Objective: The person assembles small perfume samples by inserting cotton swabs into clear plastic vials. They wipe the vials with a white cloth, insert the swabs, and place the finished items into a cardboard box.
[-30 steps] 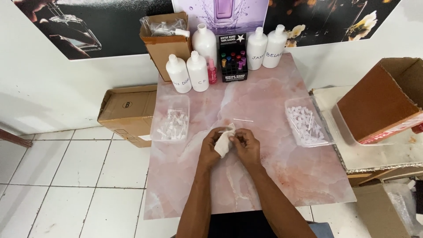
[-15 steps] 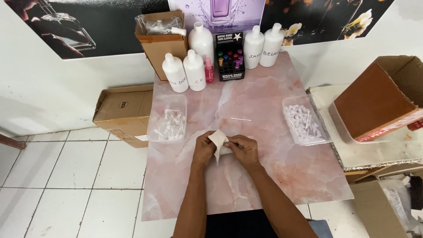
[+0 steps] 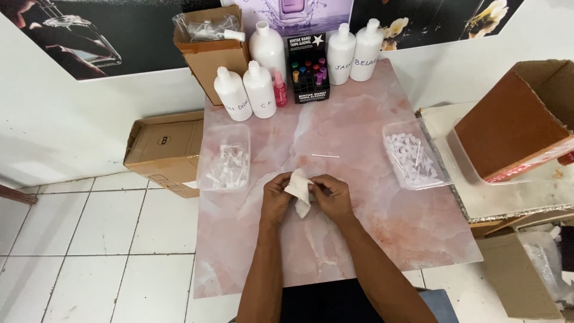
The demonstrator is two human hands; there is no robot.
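From the head view, looking down: I have a small white cloth [image 3: 298, 190] pinched between both hands over the pink marbled table [image 3: 359, 239]. My left hand [image 3: 276, 200] is closed on the cloth's left side, thumb and fingers curled around it. My right hand [image 3: 330, 196] is closed too, its fingertips pressing into the cloth's right edge; whether something small sits inside the folds there I cannot tell, as the cloth hides it.

As I judge it, the work in hand is rubbing or wiping with the cloth, and doing it well means keeping the folds bunched tight between the thumbs, holding both wrists low over the table so that anything that slips lands close, and turning with the fingertips, not the whole hand.

Taking the cloth as my landmark: it lies between my two hands, touching both, its top corner poking up above my knuckles. A thin white stick [image 3: 325, 156] lies on the table just beyond the cloth, apart from my hands. A clear tray of small clear parts [image 3: 225, 164] sits beyond and to the left of the cloth, and a clear tray of small white parts [image 3: 412, 158] well to its right. Far beyond the cloth, at the table's back edge, stand white bottles [image 3: 246, 93] and a dark display box of small coloured vials [image 3: 308, 69].
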